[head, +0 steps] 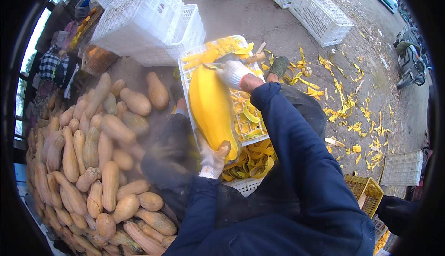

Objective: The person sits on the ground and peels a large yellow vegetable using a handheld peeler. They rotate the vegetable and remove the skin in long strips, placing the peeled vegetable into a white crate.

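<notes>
A large peeled yellow squash (pixel 210 106) lies lengthwise on an upturned white plastic crate (pixel 184 78) between my knees. My left hand (pixel 212 157), in a white knit glove, grips its near end, thumb on top. My right hand (pixel 234 74), also gloved, is closed at the far end around a tool, mostly hidden, whose curved metal blade (pixel 209 66) rests against the squash. Just beyond that hand, a knife with a wooden handle (pixel 255 58) lies on the crate. Yellow peel strips (pixel 252 113) cover parts of the crate top, and more peelings (pixel 248 162) fill the space below its near edge.
Unpeeled tan squashes (pixel 111 183) form a big heap at left. White crates (pixel 139 19) are stacked beyond it, with another crate (pixel 321 16) at far right. Peel scraps (pixel 342 99) litter the ground. A person in a checked top (pixel 54 64) is at far left; a scooter (pixel 412 59) stands right.
</notes>
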`<action>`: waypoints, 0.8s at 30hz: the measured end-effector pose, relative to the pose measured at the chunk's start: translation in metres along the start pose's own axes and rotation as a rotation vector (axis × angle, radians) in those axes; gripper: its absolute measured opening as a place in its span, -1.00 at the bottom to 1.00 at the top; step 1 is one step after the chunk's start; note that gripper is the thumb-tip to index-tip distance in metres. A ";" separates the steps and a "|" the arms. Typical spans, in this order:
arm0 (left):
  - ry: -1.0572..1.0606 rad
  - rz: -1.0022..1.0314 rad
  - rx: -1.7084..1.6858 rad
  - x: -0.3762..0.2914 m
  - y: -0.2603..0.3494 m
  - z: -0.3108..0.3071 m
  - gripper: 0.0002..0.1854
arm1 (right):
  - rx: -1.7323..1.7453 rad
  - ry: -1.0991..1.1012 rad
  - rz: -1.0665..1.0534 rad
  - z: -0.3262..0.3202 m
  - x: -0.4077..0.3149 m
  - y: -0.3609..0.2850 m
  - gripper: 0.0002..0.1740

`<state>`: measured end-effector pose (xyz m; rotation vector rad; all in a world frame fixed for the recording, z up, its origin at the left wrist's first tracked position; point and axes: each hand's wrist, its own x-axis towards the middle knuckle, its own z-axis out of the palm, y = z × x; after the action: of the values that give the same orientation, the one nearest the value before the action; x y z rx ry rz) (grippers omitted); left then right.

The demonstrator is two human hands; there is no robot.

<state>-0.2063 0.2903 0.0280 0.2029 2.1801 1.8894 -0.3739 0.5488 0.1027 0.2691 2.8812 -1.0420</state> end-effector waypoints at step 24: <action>0.078 -0.031 0.156 0.000 -0.019 -0.003 0.05 | 0.026 0.045 -0.002 -0.004 -0.170 0.008 -0.49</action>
<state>-0.2059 0.2850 0.0095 0.1253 2.3701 1.7395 -0.2050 0.5337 0.1214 0.2949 2.9094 -1.0885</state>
